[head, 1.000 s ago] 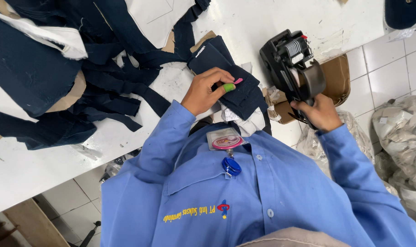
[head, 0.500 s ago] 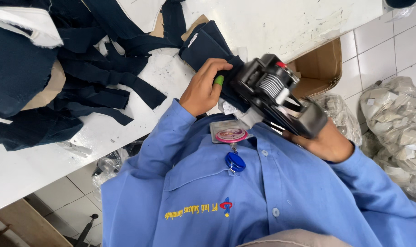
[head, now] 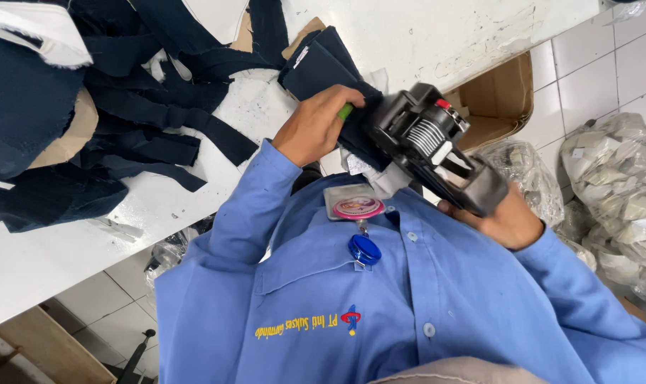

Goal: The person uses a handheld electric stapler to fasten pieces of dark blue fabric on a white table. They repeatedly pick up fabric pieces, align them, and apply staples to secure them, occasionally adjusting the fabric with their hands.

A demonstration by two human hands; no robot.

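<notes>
My left hand (head: 314,129) rests on a stack of folded navy fabric pieces (head: 321,65) at the near edge of the white table (head: 437,32). A small green stick-like object (head: 345,112) is pinched in its fingers. My right hand (head: 506,222) grips the handle of a black hand-held label gun (head: 424,139). The gun's head lies over the near end of the navy stack, right beside my left hand's fingers. Part of the stack is hidden under the gun.
A heap of navy fabric strips and larger pieces (head: 124,121) covers the table's left side. An open cardboard box (head: 497,99) sits below the table edge at the right, with clear plastic bags of small pieces (head: 621,185) on the tiled floor beside it. A badge (head: 353,207) hangs on my blue shirt.
My right hand has carried the label gun from beside the cardboard box leftwards to the navy stack. My left hand has stayed on the stack with the green object.
</notes>
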